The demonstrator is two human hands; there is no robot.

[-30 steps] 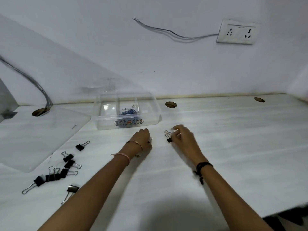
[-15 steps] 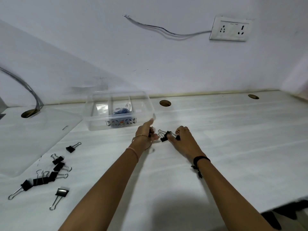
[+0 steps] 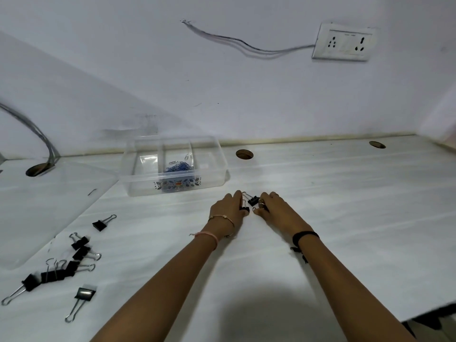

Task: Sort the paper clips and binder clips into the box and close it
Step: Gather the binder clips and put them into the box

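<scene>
A clear plastic box (image 3: 138,186) with dividers stands open near the wall, blue paper clips (image 3: 179,167) heaped in its middle compartment. In front of it, to the right, my left hand (image 3: 228,208) and my right hand (image 3: 275,208) lie close together on the white table. Each pinches a small black binder clip: the left one (image 3: 245,209) shows at my left fingertips, the right one (image 3: 253,201) at my right fingertips. Several more black binder clips (image 3: 80,253) lie scattered at the lower left.
A clear flat lid (image 3: 37,213) lies on the table at the left. Round cable holes (image 3: 244,154) open in the tabletop near the wall, one with a grey cable (image 3: 37,134). A wall socket (image 3: 344,43) hangs at the upper right.
My hands have come together in front of the box. The left hand has taken hold of one binder clip beside the one in my right hand. The camera has shifted slightly.
</scene>
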